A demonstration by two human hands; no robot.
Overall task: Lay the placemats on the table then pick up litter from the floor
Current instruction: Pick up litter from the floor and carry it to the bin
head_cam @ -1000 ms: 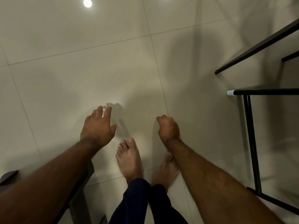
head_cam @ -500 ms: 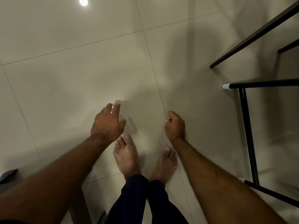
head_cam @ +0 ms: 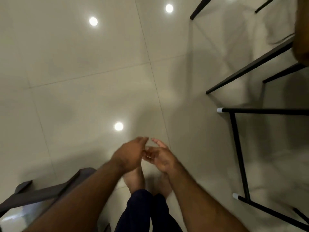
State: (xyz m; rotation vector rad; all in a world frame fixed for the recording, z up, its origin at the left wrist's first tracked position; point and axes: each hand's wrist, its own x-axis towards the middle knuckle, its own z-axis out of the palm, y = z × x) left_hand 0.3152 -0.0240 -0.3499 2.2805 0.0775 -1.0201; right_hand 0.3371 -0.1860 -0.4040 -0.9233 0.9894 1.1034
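Observation:
My left hand (head_cam: 129,154) and my right hand (head_cam: 161,159) meet just above my bare feet (head_cam: 133,179), over the glossy tile floor (head_cam: 83,72). The left hand shows its back, its fingers reaching across toward the right palm. My right hand is turned palm-up and loosely cupped, its fingertips close to the left fingertips. Both hands are motion-blurred. A small pale spot lies between them; I cannot tell whether it is litter. No placemat and no litter shows on the floor.
Black metal furniture legs (head_cam: 237,148) and bars (head_cam: 250,66) stand along the right. A brown wooden edge (head_cam: 302,30) shows at the top right. A dark grey furniture piece (head_cam: 41,193) sits at the lower left. Ceiling lights reflect on the tiles.
Both hands rose from near the floor and came together; the right hand uncurled from a loose fist to palm-up. The view tilted upward, showing more floor and furniture legs.

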